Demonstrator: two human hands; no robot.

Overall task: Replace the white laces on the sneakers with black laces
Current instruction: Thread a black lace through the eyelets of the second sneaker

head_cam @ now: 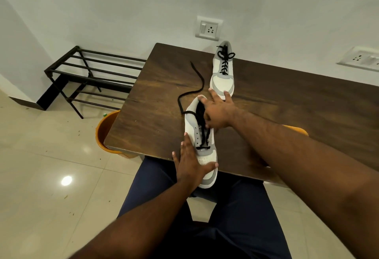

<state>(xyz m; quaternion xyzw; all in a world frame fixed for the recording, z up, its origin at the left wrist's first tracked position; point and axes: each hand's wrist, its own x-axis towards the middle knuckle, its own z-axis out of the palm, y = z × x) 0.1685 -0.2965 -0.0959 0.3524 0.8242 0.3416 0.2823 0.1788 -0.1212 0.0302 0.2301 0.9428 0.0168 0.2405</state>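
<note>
Grey sneaker (202, 146) between both grips

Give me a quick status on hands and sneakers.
Left hand open on near sneaker toe, right hand open at its collar. Black lace half threaded. Far sneaker laced. Nothing in the way.

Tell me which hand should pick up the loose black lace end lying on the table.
Probably the right hand: it rests at the near sneaker's collar, where the loose black lace trails out. The left hand steadies the toe, farther away.
</note>
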